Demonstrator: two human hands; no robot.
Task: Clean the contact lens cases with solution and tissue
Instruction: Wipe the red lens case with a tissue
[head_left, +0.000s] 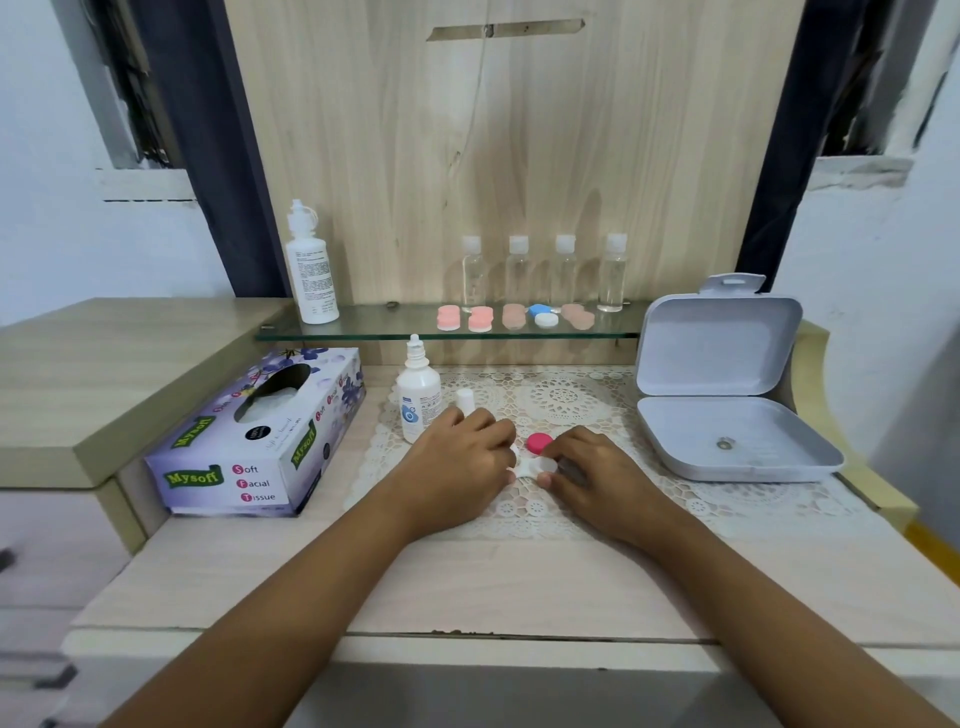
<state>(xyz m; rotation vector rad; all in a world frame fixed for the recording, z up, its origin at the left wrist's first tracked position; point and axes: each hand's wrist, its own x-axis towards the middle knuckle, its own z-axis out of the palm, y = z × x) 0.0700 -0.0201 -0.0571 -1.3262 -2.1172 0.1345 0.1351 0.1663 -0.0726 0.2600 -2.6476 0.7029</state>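
Lens case, white, lies on the lace mat mid-surface, btwn both hands. Left grip is curled over the case's left end, pinching it. Right grip pinches the right end w/ thumb and fingertips. A pink cap sits just behind the case, off it. I see the solution bottle upright near the left grip, its white cap standing beside it. Tissue box is further left on the surface. An open grey box is on the right. Behind, the glass shelf carries spare cases, four clear bottles and a tall white bottle.
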